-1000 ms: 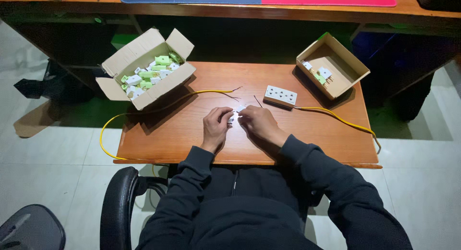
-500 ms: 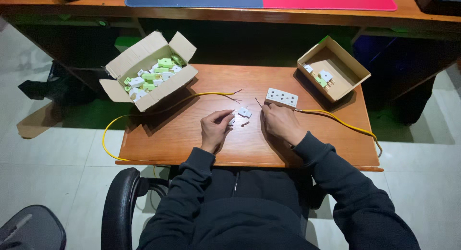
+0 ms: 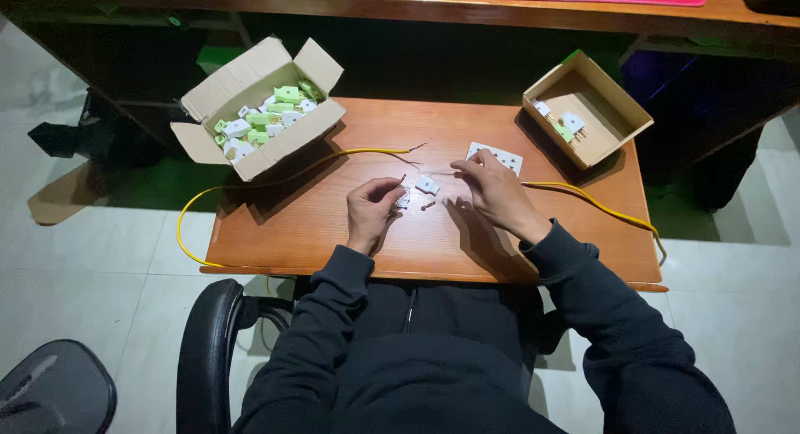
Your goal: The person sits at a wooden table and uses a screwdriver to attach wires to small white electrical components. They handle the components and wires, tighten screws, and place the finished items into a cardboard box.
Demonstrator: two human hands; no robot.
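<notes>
A small white plastic plug part [image 3: 402, 198] sits pinched in the curled left hand [image 3: 372, 211], its long axis hard to judge. Just right lie a loose screw [image 3: 427, 206] and white cover piece [image 3: 427, 184]; the screw could roll away if nudged. The right hand [image 3: 486, 187] hovers half-open, holding nothing I can make out, near the white socket strip [image 3: 495, 157].

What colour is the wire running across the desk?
Yellow; the wire shows best in the head view, with a bare end near the left hand.
</notes>
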